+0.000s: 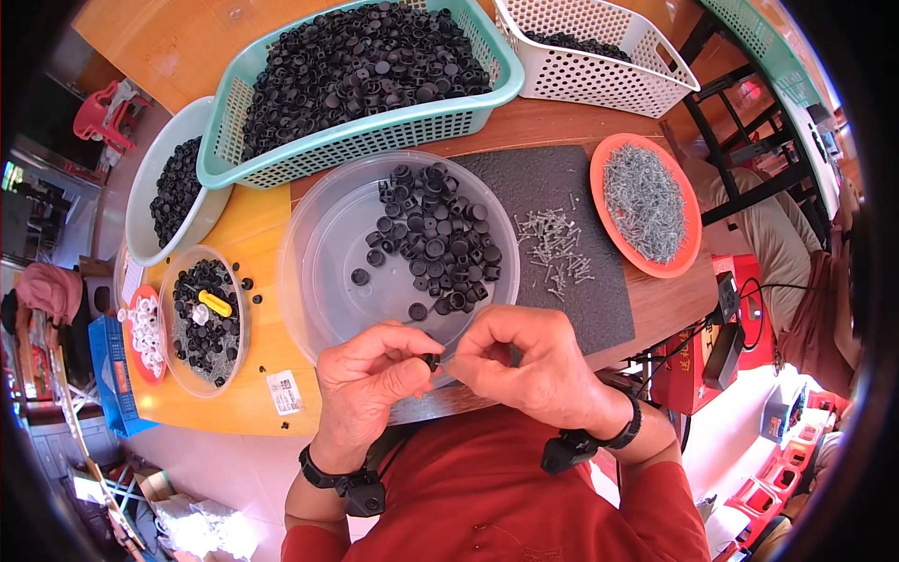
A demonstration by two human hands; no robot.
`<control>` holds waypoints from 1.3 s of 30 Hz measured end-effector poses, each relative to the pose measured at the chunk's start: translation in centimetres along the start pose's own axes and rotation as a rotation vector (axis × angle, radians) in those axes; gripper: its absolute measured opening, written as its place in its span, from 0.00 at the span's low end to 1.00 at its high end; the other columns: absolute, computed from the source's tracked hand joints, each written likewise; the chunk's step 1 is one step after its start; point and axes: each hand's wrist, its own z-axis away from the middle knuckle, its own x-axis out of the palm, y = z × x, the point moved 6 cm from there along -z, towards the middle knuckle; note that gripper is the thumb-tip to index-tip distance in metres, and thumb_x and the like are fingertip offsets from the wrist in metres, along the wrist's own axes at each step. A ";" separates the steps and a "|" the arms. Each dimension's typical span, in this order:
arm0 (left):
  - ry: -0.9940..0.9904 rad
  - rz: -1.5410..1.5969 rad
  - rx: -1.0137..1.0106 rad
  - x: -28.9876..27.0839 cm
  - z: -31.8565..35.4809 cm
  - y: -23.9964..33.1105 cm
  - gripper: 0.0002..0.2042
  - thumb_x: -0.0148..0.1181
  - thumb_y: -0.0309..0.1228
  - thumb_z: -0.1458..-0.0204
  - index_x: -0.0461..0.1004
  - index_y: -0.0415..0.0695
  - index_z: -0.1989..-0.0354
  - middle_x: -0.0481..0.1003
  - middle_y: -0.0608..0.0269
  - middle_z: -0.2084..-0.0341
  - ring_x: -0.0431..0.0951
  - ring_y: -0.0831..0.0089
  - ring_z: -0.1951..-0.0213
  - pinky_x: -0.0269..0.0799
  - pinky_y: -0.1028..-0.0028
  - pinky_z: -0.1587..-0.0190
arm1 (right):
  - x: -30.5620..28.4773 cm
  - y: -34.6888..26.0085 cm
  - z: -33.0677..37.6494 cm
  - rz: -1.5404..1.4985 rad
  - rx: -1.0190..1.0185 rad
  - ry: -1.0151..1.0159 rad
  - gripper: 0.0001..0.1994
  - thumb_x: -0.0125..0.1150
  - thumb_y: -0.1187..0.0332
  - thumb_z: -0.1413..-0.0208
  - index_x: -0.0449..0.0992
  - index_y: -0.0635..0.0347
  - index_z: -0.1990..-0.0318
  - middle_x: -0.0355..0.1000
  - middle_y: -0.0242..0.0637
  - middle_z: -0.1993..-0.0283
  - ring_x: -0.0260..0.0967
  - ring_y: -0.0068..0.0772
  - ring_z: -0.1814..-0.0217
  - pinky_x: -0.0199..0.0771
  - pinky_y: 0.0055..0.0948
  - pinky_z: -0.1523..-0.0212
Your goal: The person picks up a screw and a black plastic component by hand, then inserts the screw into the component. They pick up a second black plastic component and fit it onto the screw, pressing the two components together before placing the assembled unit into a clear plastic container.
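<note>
Thumb and forefinger of my left hand (370,379) pinch a small black plastic cap (431,360) just over the near rim of a clear round tub (307,272). Close beside it, my right hand (529,365) is closed in a pinch, its fingertips almost at the cap. Whatever those right fingers hold is too small or hidden to make out. Inside the tub lies a heap of similar black caps (435,229), mostly toward its right side. Loose screws (552,244) are scattered on a dark grey mat (599,304) to the right.
An orange plate (682,260) of screws sits beyond the mat. Behind the tub stand a green basket (365,140) full of black parts and a white basket (590,86). A pale bowl (140,206), a clear container (245,323) and a plate of white parts (147,332) are at left.
</note>
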 end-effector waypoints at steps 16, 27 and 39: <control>0.046 0.006 0.112 -0.5 0.0 0.8 0.11 0.63 0.26 0.51 0.74 0.33 0.62 0.75 0.59 0.73 0.73 0.77 0.75 0.71 0.79 0.72 | 1.2 -1.4 -0.7 0.158 -0.366 0.134 0.02 0.62 0.78 0.53 0.75 0.64 0.72 0.69 0.32 0.74 0.63 0.17 0.77 0.63 0.19 0.77; 0.166 0.119 0.132 -3.4 0.5 1.6 0.12 0.63 0.26 0.51 0.73 0.31 0.62 0.77 0.52 0.72 0.75 0.73 0.76 0.72 0.76 0.73 | 4.0 -0.2 -2.3 0.964 -0.757 -0.010 0.08 0.60 0.74 0.69 0.70 0.62 0.76 0.66 0.40 0.76 0.63 0.42 0.71 0.65 0.35 0.72; 0.162 0.148 0.069 -2.7 0.9 1.3 0.12 0.64 0.28 0.52 0.71 0.32 0.64 0.75 0.52 0.75 0.73 0.71 0.80 0.70 0.75 0.77 | 4.9 0.5 -3.0 1.075 -0.741 -0.067 0.07 0.59 0.73 0.68 0.70 0.62 0.77 0.67 0.39 0.76 0.64 0.39 0.70 0.65 0.35 0.70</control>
